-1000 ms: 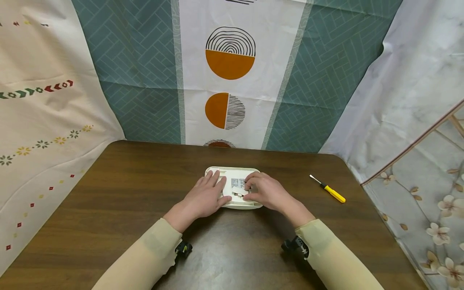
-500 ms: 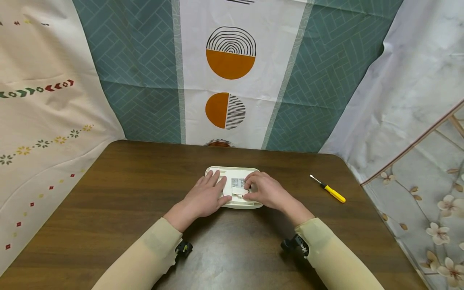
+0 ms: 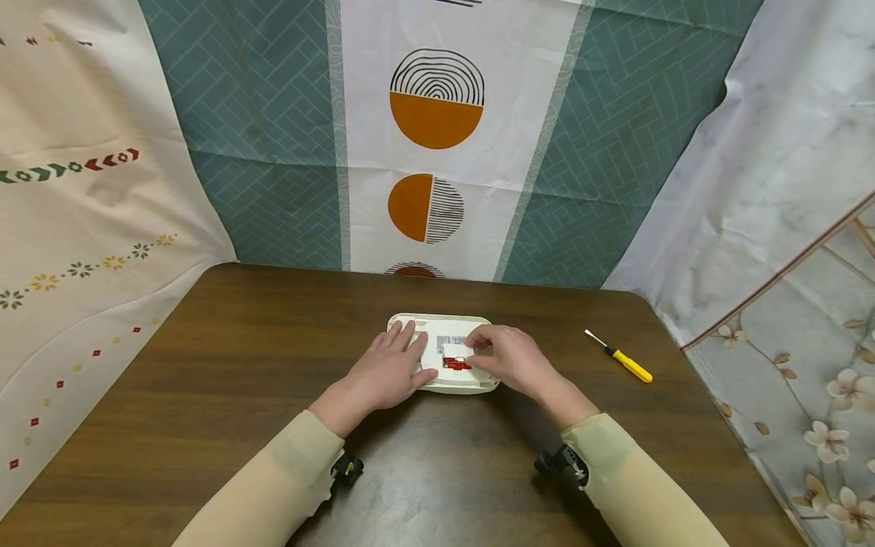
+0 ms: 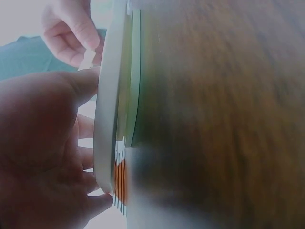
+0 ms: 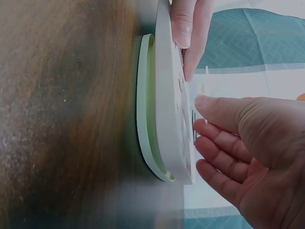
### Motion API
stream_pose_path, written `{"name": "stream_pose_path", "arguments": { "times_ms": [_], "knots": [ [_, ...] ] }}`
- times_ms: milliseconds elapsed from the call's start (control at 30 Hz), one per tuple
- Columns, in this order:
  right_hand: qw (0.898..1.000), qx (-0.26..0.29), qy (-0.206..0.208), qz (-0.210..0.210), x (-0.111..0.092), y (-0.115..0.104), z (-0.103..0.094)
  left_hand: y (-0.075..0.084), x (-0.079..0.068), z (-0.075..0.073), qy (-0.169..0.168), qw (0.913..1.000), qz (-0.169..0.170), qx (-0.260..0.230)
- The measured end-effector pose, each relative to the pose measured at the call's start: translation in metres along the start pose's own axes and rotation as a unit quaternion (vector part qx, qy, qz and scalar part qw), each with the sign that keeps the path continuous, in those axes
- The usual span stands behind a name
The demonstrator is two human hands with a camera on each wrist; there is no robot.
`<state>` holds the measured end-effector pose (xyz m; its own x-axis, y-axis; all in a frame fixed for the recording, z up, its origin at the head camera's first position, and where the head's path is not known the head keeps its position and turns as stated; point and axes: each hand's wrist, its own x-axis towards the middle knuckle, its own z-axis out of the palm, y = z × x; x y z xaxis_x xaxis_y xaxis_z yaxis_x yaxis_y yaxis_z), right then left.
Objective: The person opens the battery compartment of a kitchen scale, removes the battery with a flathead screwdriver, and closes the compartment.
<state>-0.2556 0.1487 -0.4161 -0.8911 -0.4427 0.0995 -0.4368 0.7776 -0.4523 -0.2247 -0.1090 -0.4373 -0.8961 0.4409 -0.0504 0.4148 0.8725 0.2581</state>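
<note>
A white oval-cornered device (image 3: 437, 385) lies with its labelled underside up on the table. My left hand (image 3: 384, 374) rests on its left part with the fingers spread. Above the right part, my right hand (image 3: 511, 358) pinches a small white battery cover (image 3: 456, 350), raised off the underside. Red contents (image 3: 456, 364), perhaps a battery, show in the compartment below the cover. In the right wrist view, the right thumb and curled fingers (image 5: 221, 143) are close above the device (image 5: 167, 95), and the cover's thin edge (image 5: 207, 76) shows beyond the thumb.
A screwdriver with a yellow handle (image 3: 632, 366) lies on the brown table (image 3: 273, 334) to the right. Patterned cloths (image 3: 266, 137) hang behind and along both sides of the table.
The right hand has lifted the battery cover and shifted slightly right, and the red contents beneath have come into view. The left hand has stayed in place on the device.
</note>
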Motion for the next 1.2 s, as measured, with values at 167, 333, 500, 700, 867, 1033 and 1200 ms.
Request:
{"name": "stream_pose_path", "arguments": {
  "times_ms": [167,333,500,700,867,1033,1200],
  "knots": [
    [1.000,-0.013,0.014,-0.018,-0.004,0.002,-0.004,0.000,0.000,0.000,-0.001,1.0000,-0.002,-0.002],
    [0.998,-0.030,0.031,-0.046,-0.010,0.009,-0.008,0.000,0.001,0.001,-0.001,1.0000,-0.001,0.004],
    [0.997,-0.051,0.037,-0.046,-0.016,0.018,-0.013,0.000,0.001,0.002,-0.001,1.0000,0.000,0.005],
    [0.996,-0.070,0.043,-0.031,-0.021,0.031,-0.023,0.000,0.001,0.003,0.001,1.0000,0.001,0.000],
    [0.995,-0.081,0.051,-0.022,-0.025,0.041,-0.033,0.000,0.000,0.002,0.004,1.0000,0.000,-0.006],
    [0.994,-0.096,0.054,-0.019,-0.027,0.050,-0.041,0.001,-0.001,0.002,0.004,1.0000,-0.001,-0.008],
    [0.993,-0.105,0.061,-0.012,-0.028,0.059,-0.046,0.002,-0.001,0.001,0.000,1.0000,-0.004,-0.007]
  ]
}}
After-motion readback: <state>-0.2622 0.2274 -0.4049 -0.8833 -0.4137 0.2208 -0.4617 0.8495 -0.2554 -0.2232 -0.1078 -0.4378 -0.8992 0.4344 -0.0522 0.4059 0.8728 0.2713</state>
